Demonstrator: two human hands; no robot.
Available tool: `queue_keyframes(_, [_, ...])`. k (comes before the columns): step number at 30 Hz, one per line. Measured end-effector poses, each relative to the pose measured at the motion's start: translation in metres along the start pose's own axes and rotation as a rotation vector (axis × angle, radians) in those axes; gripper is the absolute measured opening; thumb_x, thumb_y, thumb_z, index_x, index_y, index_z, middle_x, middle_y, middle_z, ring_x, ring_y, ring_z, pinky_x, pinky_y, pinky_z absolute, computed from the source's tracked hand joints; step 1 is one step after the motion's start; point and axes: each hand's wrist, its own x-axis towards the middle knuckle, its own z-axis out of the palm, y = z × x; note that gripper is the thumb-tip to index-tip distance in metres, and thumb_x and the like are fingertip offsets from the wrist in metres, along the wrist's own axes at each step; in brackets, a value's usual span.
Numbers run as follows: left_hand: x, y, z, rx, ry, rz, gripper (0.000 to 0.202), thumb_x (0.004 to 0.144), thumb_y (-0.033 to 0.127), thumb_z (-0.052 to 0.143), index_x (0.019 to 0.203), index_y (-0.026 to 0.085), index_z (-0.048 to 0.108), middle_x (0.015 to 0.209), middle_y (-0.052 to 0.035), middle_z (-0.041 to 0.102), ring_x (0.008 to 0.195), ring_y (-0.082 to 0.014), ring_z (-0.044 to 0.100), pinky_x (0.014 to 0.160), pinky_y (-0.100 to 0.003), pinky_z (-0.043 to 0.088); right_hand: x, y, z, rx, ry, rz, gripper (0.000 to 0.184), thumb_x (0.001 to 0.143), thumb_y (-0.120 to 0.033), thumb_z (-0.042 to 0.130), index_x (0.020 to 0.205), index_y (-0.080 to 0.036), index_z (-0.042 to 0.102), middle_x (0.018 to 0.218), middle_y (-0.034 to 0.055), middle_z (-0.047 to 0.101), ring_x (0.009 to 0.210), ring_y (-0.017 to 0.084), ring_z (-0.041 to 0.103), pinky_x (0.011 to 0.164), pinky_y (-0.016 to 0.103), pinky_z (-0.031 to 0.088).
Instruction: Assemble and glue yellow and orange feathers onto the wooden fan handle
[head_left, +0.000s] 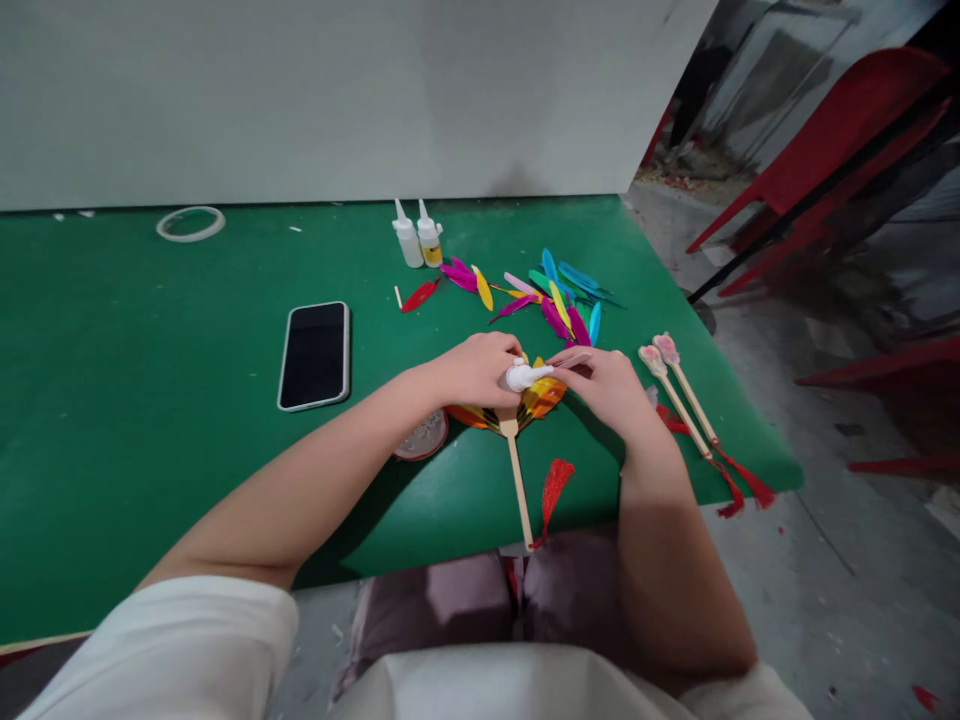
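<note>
My left hand (480,368) is closed around a white glue bottle (523,377), its nozzle pointing right toward my other hand. My right hand (600,385) pinches a thin pale piece (574,361), seemingly a feather, right by the nozzle tip. Below both hands lies a fan with orange and yellow feathers (546,400). Its wooden handle (519,480) reaches down to the table's near edge, and a red tassel (556,490) is tied to the end. The top of the fan is partly hidden by my hands.
Loose coloured feathers (559,300) lie behind my hands, near two glue bottles (418,240). A phone (314,356) and a tape ring (190,224) are to the left. A round container (421,437) sits by my left forearm. Two tasselled sticks (682,390) lie at right.
</note>
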Motion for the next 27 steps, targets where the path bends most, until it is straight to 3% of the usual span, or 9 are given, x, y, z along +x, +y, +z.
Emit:
queue_keyframes(12, [-0.0017, -0.0015, -0.0015, -0.008, 0.022, 0.01, 0.031, 0.069, 0.036, 0.053, 0.09, 0.016, 0.064, 0.103, -0.009, 0.056, 0.091, -0.0223, 0.055, 0.083, -0.033, 0.042, -0.0001, -0.0006, 0.0014, -0.004, -0.002, 0.018, 0.009, 0.073, -0.025, 0.062, 0.075, -0.02, 0.069, 0.078, 0.0019, 0.071, 0.069, 0.016, 0.064, 0.069, 0.029, 0.05])
queue_keyframes(27, [-0.0002, -0.0036, 0.0026, -0.035, -0.009, 0.006, 0.03, 0.066, 0.036, 0.055, 0.086, 0.017, 0.065, 0.104, -0.0086, 0.056, 0.09, -0.0217, 0.054, 0.081, -0.032, 0.042, -0.0001, -0.002, 0.0021, -0.004, -0.003, 0.018, 0.009, 0.074, -0.024, 0.061, 0.073, -0.02, 0.069, 0.078, 0.0018, 0.071, 0.069, 0.015, 0.064, 0.069, 0.028, 0.049])
